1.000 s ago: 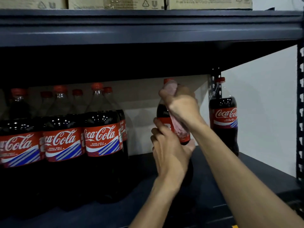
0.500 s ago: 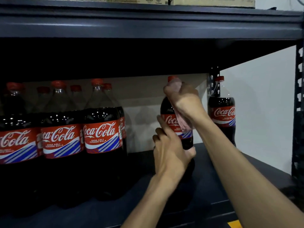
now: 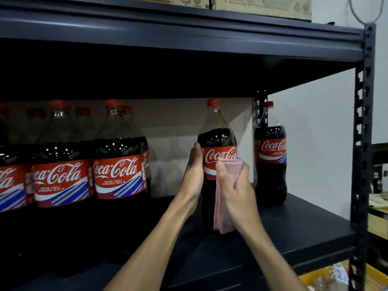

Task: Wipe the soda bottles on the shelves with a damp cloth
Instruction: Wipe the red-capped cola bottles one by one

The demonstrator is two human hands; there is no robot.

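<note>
Dark cola filled the tall clear plastic soda bottle [image 3: 217,143] up to its shoulder, under a red screw cap and above a red label with white script. It stood upright on the dark metal shelf [image 3: 304,225], right of the middle and a little back from the front edge. The left hand [image 3: 194,175] lay flat against the bottle's left side, fingers pressed together and pointing up, thumb hidden behind. The right hand [image 3: 237,190] was closed around a folded pale pink cloth [image 3: 223,208], pinching it against the front right of the bottle, at the lower edge of the label; the cloth hung down over the dark lower body. Just beside it, toward the right rear corner of the shelf, a second cola bottle of the same kind [image 3: 270,162] stood against the perforated black upright post [image 3: 362,143], apart from the held one. Along the left part of the shelf a crowded group of like red-capped bottles [image 3: 117,164] stood in rows, well apart from the hands. Above, the upper dark shelf board [image 3: 189,34] carried brown cardboard boxes [image 3: 262,7].
</note>
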